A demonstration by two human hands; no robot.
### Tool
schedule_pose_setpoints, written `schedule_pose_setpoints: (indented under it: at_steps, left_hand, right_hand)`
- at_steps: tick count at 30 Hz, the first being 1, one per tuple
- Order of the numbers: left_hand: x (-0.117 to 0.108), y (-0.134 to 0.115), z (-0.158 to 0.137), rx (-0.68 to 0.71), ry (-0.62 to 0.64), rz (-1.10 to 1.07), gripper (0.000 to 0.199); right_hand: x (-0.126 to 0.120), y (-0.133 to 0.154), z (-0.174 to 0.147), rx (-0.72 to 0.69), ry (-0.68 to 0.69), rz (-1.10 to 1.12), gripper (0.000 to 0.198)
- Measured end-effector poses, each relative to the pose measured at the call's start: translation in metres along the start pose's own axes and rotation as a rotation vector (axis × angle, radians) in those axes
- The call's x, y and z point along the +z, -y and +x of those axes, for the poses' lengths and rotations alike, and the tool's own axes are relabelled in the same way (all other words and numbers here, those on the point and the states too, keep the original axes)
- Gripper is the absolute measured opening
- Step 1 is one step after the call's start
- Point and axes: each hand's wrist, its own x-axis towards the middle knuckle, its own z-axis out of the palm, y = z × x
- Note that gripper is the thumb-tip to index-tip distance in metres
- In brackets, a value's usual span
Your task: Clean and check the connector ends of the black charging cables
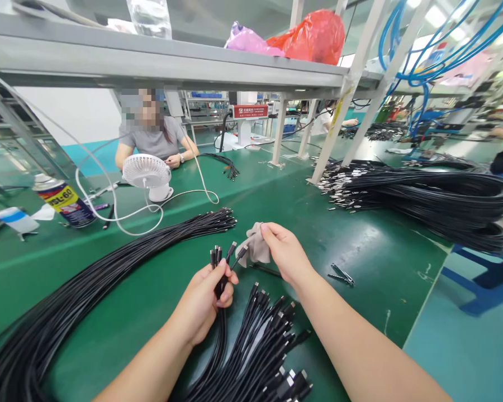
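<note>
My left hand (212,293) is closed round several black USB cables (220,326), their plug ends fanned out above the thumb. A grey cloth (255,245) hangs from my right hand (283,248), pinched between thumb and fingers. The cloth's left edge is at the tip of one cable plug; whether it touches is hard to tell. Below my hands lies a loose bunch of black cables (251,346) with metal plug ends. A long bundle of black cables (121,273) curves along the table on the left.
A big cable stack (423,192) lies at right, near nail clippers (341,274). Across the green table (381,301) a person (155,137) sits behind a white fan (148,173) with a trailing white cord. A spray can (65,201) stands at left. A shelf (171,58) spans overhead.
</note>
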Motion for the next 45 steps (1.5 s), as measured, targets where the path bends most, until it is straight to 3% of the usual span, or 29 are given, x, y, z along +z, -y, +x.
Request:
schedule_pose_setpoints:
  at_steps: [6,12,23,28,31,35,45]
  left_hand:
    - [-0.002,0.0,0.001,0.014,-0.004,-0.017,0.034]
    - [-0.002,0.0,0.0,0.012,0.007,-0.021,0.034]
    - [0.0,0.001,-0.002,0.029,0.021,0.012,0.035]
    - [-0.001,0.001,-0.002,0.03,0.042,0.024,0.034]
    - [-0.002,0.001,-0.002,0.033,0.064,0.029,0.034]
    - [-0.001,0.001,-0.003,0.034,0.075,0.022,0.033]
    - [0.0,0.003,-0.003,0.046,0.027,0.081,0.037]
  right_hand:
    - [0.006,0.003,-0.008,0.123,0.288,0.234,0.042]
    - [0.004,0.002,-0.007,0.151,0.279,0.236,0.039]
    - [0.009,-0.005,-0.009,0.245,0.436,0.252,0.049]
    - [0.012,-0.008,-0.008,0.296,0.273,0.234,0.062]
    - [0.011,-0.007,-0.007,0.274,0.299,0.183,0.053]
    - [0.01,0.0,-0.01,0.138,0.393,0.18,0.033]
    - [0.012,0.001,-0.013,0.171,0.527,0.21,0.029]
